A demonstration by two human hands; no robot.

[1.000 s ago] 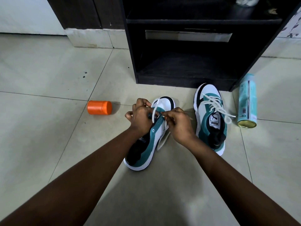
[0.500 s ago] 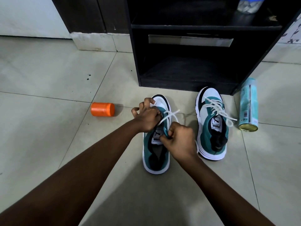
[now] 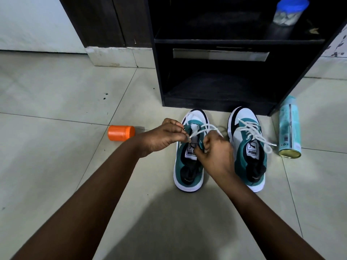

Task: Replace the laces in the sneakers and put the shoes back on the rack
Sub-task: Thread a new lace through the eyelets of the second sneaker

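Two teal, white and black sneakers stand side by side on the tiled floor before a black rack (image 3: 214, 104). Over the left sneaker (image 3: 187, 166) my left hand (image 3: 161, 136) pinches the end of a white lace (image 3: 203, 128). My right hand (image 3: 214, 152) grips the sneaker's teal upper beside the tongue, fingers curled, with the lace running past them. The right sneaker (image 3: 249, 152) is fully laced, its white lace ends lying loose toward the right. How many eyelets of the left sneaker are threaded is hidden by my hands.
An orange jar (image 3: 121, 132) lies on its side left of my hands. A pale teal spray can (image 3: 289, 128) lies right of the sneakers. A blue-lidded jar (image 3: 288, 12) stands on the rack's upper shelf. The bottom shelf holds nothing.
The left sneaker went from tipped on its side to standing upright, toe toward the rack. My left hand has drawn the lace end out to the left; my right hand dropped onto the upper.
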